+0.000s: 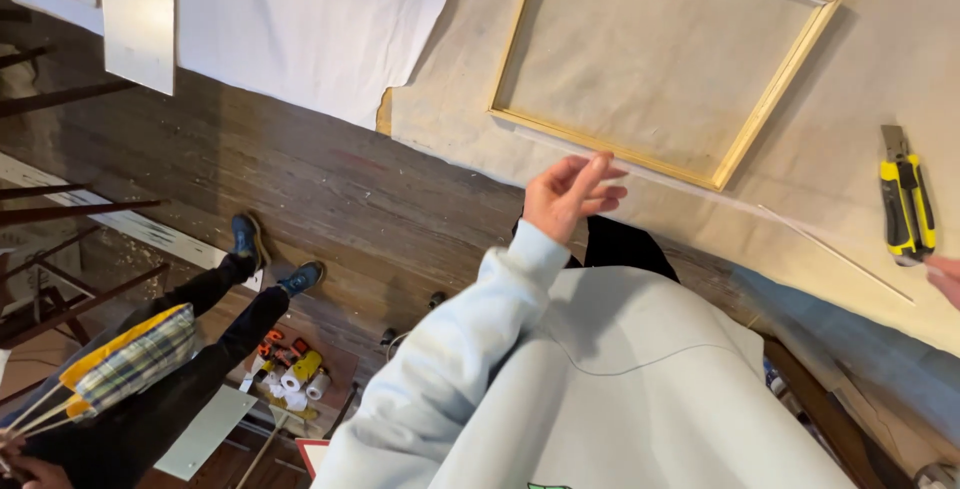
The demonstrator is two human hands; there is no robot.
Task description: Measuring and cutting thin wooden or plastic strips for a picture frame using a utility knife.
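- Head view, far left: another person (pixel 150 389) in dark trousers and blue shoes stands on the wooden floor (pixel 330 199), carrying a plaid cloth and some thin sticks; tape rolls (pixel 300 374) lie by the feet.
- Above them, a white sheet (pixel 320 19) overlaps the beige canvas (pixel 870 59) spread over the surface.
- The left hand (pixel 572 194), in a pale sleeve, hovers at the near edge of the canvas, fingers loosely curled with thumb and fingertips drawn together. It seems to pinch the end of a thin strip (pixel 700 192), though the contact is too fine to be sure.
- The strip runs right along the canvas edge, just below the wooden frame (pixel 770 99), which lies flat on the canvas.
- The strip looks light, limp and easily torn or kinked; it is probably best held at its ends, with gentle tension.
- A yellow-and-black knife (pixel 907 199) rests on the canvas to the right, well apart from the left hand.
- The right hand (pixel 945 277) shows only as a sliver at the edge, just below the knife; whether it is open or closed cannot be told.
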